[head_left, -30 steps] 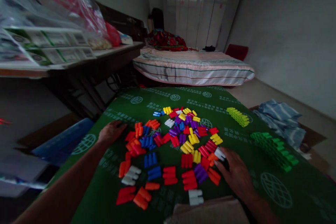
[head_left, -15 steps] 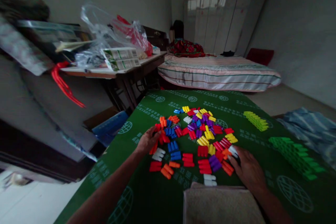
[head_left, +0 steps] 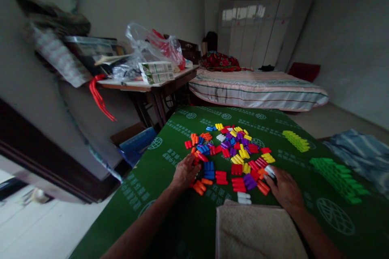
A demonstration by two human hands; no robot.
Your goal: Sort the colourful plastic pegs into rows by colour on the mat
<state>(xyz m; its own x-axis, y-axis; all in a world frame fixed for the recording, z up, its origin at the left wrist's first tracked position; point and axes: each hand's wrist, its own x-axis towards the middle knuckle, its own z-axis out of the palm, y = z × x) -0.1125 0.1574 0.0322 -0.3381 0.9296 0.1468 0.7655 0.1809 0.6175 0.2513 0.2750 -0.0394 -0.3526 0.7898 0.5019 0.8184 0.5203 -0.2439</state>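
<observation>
Many small plastic building pieces, ribbed like joined tubes, lie scattered over a green patterned tabletop [head_left: 127,218]. My left hand [head_left: 186,172] is at the left of the spread, fingers curled down over pieces beside a blue piece [head_left: 209,170] and an orange piece [head_left: 199,187]. What is under its fingertips is hidden. At the right edge of the spread, my right hand [head_left: 285,188] has a white piece [head_left: 270,170] between thumb and fingers, close to orange pieces [head_left: 263,187]. A purple piece [head_left: 249,181] and red pieces [head_left: 238,184] lie between the hands.
On the right stand a yellow-green row of joined pieces [head_left: 296,141] and a larger green block [head_left: 338,179]. A beige cloth-like pad [head_left: 258,230] lies at the near edge. Beyond are a cluttered side table [head_left: 127,86] and a bed [head_left: 258,89].
My left hand has moved nearer and to the right, now covering where a white piece lay. My right hand stays at its white piece. The camera view has turned slightly left.
</observation>
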